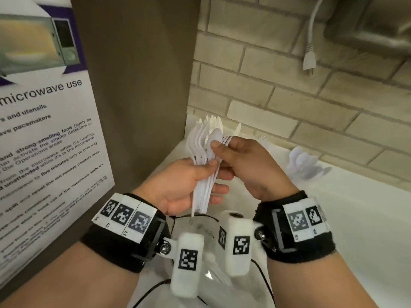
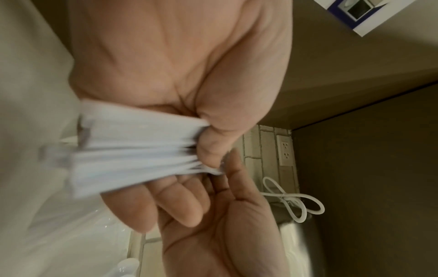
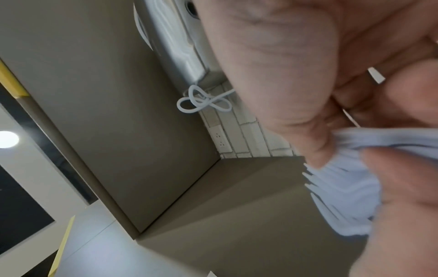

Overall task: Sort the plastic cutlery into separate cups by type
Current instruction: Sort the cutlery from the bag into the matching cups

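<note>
My left hand (image 1: 209,174) grips a bundle of white plastic cutlery (image 1: 205,152) by the handles, heads fanned upward: spoons, forks and knives mixed. My right hand (image 1: 219,145) pinches a white spoon (image 1: 215,135) at the top of the bundle, thumb on its bowl. The left wrist view shows the handles of the cutlery bundle (image 2: 132,150) clamped under my left thumb. In the right wrist view, fork tines of the bundle (image 3: 343,187) stick out below my right thumb. A group of spoons (image 1: 304,162) stands on the counter at the right, and fork tips (image 1: 265,140) show behind it. Their cups are hidden.
A microwave-use poster (image 1: 44,130) on a brown cabinet panel (image 1: 142,85) closes the left side. A brick wall (image 1: 289,90) runs behind the white counter (image 1: 355,218). A white plug (image 1: 309,58) hangs under a metal dispenser (image 1: 367,25). A clear bag (image 1: 200,225) lies below my wrists.
</note>
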A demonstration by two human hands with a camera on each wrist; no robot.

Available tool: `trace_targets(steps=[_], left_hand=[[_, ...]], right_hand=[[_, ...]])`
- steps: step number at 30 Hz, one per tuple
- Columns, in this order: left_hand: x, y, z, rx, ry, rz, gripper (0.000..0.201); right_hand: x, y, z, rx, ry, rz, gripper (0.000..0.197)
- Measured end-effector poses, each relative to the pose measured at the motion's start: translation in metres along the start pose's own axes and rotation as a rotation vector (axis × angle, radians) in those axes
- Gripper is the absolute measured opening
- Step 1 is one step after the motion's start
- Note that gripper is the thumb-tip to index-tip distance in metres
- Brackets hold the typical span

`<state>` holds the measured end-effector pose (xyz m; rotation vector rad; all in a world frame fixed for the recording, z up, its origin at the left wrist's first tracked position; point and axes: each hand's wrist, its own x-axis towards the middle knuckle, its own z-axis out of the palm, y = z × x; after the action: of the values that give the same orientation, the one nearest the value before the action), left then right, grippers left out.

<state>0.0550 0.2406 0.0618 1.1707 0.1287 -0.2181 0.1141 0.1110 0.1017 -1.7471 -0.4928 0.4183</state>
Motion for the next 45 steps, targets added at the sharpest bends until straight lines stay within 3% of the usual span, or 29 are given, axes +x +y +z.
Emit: trace_targets(steps=[6,14,19,23,29,33,37,39,43,45], left_hand=[[-0.011,-0.01,0.01,-0.009,-0.082,-0.045,0.03],[-0.01,-0.016,0.017,0.026,-0.024,-0.017,0.025],[-0.01,-0.017,0.018,0.03,-0.019,0.011,0.029],[-0.007,-0.019,0.015,0.032,0.049,0.022,0.029],[-0.005,-0.022,0.016,0.182,0.237,0.087,0.018],[-0.002,-0.024,0.015,0.533,0.32,0.173,0.021],[-0.002,-0.02,0.018,1.048,0.25,0.27,0.046],[-0.006,-0.019,0.019,0.988,0.247,0.239,0.046],[-0.007,-0.021,0.016,0.903,0.219,0.177,0.038],[-0.01,-0.02,0.016,0.853,0.163,0.187,0.037]], right_hand=[[-0.025,0.011,-0.001,0.199,0.096,0.107,0.031],[-0.031,0.013,-0.001,0.192,0.117,0.147,0.034],[-0.026,0.018,-0.001,0.223,0.23,0.176,0.04],[-0.023,0.019,-0.002,0.286,0.257,0.163,0.042],[-0.019,0.013,-0.005,0.28,0.476,0.032,0.046],[-0.025,0.008,0.01,-0.016,0.357,-0.049,0.046],[-0.024,0.01,0.021,-0.344,0.208,-0.129,0.037],[-0.021,0.011,0.02,-0.272,0.214,-0.113,0.028],[-0.023,0.013,0.011,0.145,0.127,0.048,0.006],[-0.022,0.018,0.005,0.21,0.094,0.076,0.005]])
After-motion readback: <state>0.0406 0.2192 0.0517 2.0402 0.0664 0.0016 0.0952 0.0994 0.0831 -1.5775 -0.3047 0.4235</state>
